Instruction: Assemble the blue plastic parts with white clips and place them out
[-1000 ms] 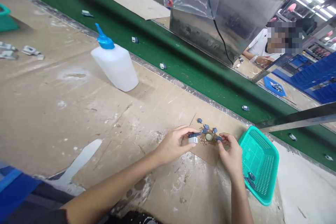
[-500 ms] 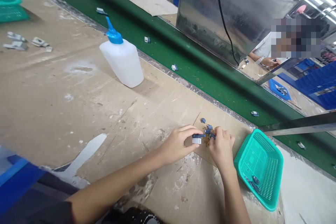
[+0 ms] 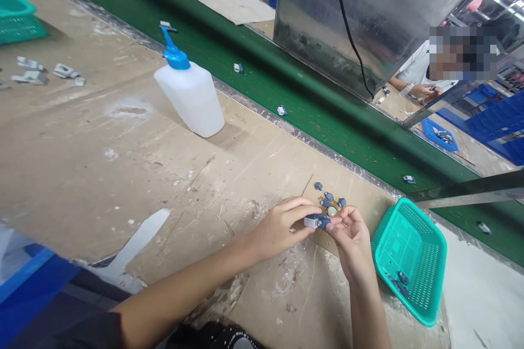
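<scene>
Between the thumb and fingers of my left hand (image 3: pixel 278 230) is a small white-and-blue plastic part (image 3: pixel 311 221), its white block facing me. My right hand (image 3: pixel 351 237) pinches a small dark blue piece (image 3: pixel 325 223) against the right end of that part. Just beyond my fingertips, several loose blue pieces (image 3: pixel 328 196) lie on a cardboard sheet (image 3: pixel 314 237). Among them sits a small round pale item with a brassy rim (image 3: pixel 332 211). A green plastic basket (image 3: pixel 439 262) stands right of my right hand, with a few dark blue pieces (image 3: pixel 403 278) inside.
A white squeeze bottle with a blue nozzle (image 3: pixel 192 98) stands on the worktable. Beyond it runs a green conveyor belt (image 3: pixel 311 120) carrying spaced-out parts. Grey-white parts (image 3: pixel 30 77) and another green basket (image 3: pixel 20 27) are at left. Across the belt, a co-worker's hands (image 3: pixel 428 91) hold something small.
My right hand has come up from the loose pieces with a dark blue piece and brought it to the part in my left hand. Parts on the belt have shifted rightward.
</scene>
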The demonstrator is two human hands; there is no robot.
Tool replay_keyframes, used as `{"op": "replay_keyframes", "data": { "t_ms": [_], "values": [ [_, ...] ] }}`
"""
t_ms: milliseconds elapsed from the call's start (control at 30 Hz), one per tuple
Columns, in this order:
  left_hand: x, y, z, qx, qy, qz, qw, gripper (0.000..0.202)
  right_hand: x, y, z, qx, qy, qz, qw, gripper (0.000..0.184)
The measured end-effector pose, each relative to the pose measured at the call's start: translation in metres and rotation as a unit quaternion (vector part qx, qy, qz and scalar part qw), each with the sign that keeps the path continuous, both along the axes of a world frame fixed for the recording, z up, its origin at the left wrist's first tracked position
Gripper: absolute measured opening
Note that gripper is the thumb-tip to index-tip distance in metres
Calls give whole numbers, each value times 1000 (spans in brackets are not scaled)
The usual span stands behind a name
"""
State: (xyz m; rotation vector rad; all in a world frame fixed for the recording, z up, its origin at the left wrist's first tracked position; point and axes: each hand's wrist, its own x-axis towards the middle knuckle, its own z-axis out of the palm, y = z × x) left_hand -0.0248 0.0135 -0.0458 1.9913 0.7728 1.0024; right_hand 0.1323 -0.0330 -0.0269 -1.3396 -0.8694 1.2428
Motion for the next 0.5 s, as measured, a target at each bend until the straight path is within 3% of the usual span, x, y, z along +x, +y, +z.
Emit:
{"op": "replay_keyframes", "data": {
  "t_ms": [267, 400, 500],
  "values": [
    [-2, -2, -3, 102, 6, 6, 995, 24, -10, -4, 0, 14, 9, -9, 1000, 33],
    [0, -4, 2, 187, 5, 51, 981, 20, -9, -13, 4, 19, 54, 10, 998, 32],
    [2, -2, 9, 260, 22, 34, 965, 22, -4, -18, 5, 23, 72, 21, 997, 29]
  ]
}}
